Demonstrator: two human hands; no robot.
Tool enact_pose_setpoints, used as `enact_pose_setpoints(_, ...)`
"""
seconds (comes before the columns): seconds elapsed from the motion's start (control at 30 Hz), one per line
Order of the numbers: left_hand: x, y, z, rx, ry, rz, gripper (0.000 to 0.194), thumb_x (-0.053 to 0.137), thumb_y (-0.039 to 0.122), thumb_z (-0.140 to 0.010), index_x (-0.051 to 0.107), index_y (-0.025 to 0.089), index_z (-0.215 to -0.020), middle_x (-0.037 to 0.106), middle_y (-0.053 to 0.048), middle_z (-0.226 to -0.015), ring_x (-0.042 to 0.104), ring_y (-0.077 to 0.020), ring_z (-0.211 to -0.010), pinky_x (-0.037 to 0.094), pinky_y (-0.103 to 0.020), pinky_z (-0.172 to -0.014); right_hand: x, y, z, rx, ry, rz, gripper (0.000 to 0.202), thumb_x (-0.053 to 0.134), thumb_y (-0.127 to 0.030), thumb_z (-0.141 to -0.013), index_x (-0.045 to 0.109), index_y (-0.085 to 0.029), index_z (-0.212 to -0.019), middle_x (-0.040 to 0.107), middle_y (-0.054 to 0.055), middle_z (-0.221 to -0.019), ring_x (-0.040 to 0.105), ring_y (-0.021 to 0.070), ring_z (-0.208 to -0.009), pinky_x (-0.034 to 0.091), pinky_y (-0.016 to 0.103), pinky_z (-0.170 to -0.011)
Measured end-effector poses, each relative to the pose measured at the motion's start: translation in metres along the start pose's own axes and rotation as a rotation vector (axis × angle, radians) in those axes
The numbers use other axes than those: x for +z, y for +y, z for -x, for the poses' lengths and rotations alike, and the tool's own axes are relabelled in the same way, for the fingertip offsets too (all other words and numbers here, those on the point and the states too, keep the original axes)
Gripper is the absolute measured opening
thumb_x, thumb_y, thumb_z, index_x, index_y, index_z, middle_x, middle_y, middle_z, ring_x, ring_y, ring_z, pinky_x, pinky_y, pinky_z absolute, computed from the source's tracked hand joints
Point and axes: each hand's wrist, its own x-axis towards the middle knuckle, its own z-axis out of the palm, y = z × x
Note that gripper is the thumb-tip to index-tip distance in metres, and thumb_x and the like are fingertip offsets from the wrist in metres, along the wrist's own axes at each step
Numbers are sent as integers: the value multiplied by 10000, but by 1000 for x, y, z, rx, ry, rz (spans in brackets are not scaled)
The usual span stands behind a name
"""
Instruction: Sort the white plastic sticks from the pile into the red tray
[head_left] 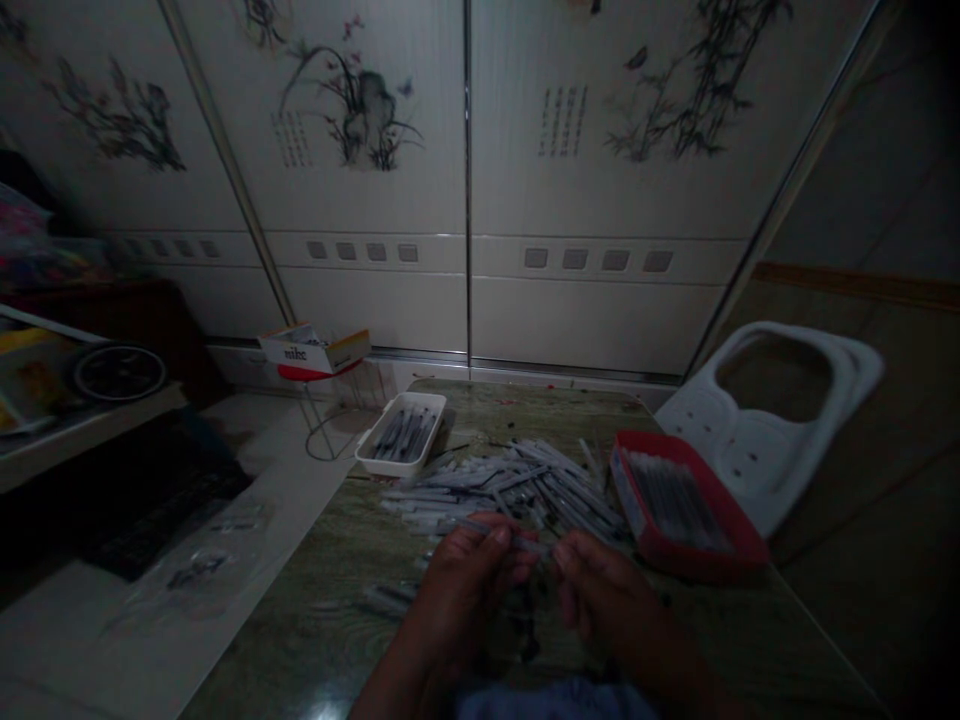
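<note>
My left hand (480, 560) is closed round a thin, pale pen-like stick (525, 544) above the table's near part. The stick's right end meets the fingertips of my right hand (589, 575), which are pinched together on it. Just beyond both hands lies a loose pile of similar sticks (517, 480), pale with dark tips or parts. A white tray (367, 466) at the pile's back left holds more of them. To the right, a red basket (652, 562) is filled with sticks in a lined-up row.
The table (270, 640) has small dark bits and a few sticks by my left wrist. A white folding chair (780, 450) stands at the right. Behind on the left, an open box (300, 355) sits on a red stool (319, 373). Sliding doors close off the back.
</note>
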Motion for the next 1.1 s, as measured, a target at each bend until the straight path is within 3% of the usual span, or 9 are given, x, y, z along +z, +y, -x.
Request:
enact_pose_setpoints(0.13, 1, 0, 0, 16, -42, -3, 185, 747, 284, -850, 685, 145, -956, 748, -103, -1002, 705, -154, -810, 559, -265, -785, -2, 1, -1, 83, -19, -72, 502, 453, -669, -937, 563, -199, -799, 555, -47, -537, 419, 95, -451, 288, 210, -455)
enact_pose_setpoints(0.4, 4, 0, -1, -27, 83, 18, 219, 735, 322, -860, 681, 130, -952, 743, -115, -989, 708, -149, -805, 556, -228, -739, 2, 6, -5, 31, 59, -65, 503, 430, -670, -950, 572, -200, -839, 583, -39, -614, 461, 103, -493, 328, 231, -497)
enact_pose_setpoints(0.57, 4, 0, -1, -25, 56, 9, 209, 732, 308, -864, 684, 130, -964, 742, -102, -963, 704, -143, -798, 553, -226, -738, 2, 3, -3, -41, 53, -22, 469, 469, -615, -962, 536, -206, -742, 543, -40, -638, 448, 106, -544, 338, 240, -538)
enact_pose_setpoints(0.7, 3, -2, -1, 4, -4, 11, 210, 722, 305, -872, 679, 132, -983, 746, -113, -1004, 708, -155, -809, 553, -255, -761, 3, 5, -1, 15, 38, -98, 478, 460, -620, -966, 539, -203, -746, 525, -39, -624, 426, 101, -534, 311, 237, -517)
enact_pose_setpoints(0.83, 2, -8, -3, 31, -1, -5, 238, 713, 329, -878, 681, 135, -1012, 753, -119, -1007, 707, -162, -832, 543, -265, -776, 7, 12, -6, 112, 97, -186, 486, 491, -671, -927, 562, -206, -804, 587, -27, -649, 466, 97, -517, 308, 218, -479)
enact_pose_setpoints(0.97, 0, -13, -5, 69, -6, -65, 285, 721, 351, -869, 679, 131, -1045, 760, -104, -920, 689, -145, -743, 531, -266, -743, 11, 17, -11, 89, 120, -164, 521, 550, -706, -870, 609, -196, -779, 632, 1, -654, 501, 105, -506, 334, 219, -460)
enact_pose_setpoints(1.1, -5, -8, -6, 49, -6, -147, 378, 750, 364, -839, 658, 129, -1121, 761, -130, -1002, 707, -184, -838, 529, -296, -779, 4, 18, -12, 57, 222, -227, 438, 647, -638, -844, 625, -204, -790, 640, -1, -681, 506, 114, -526, 351, 222, -471)
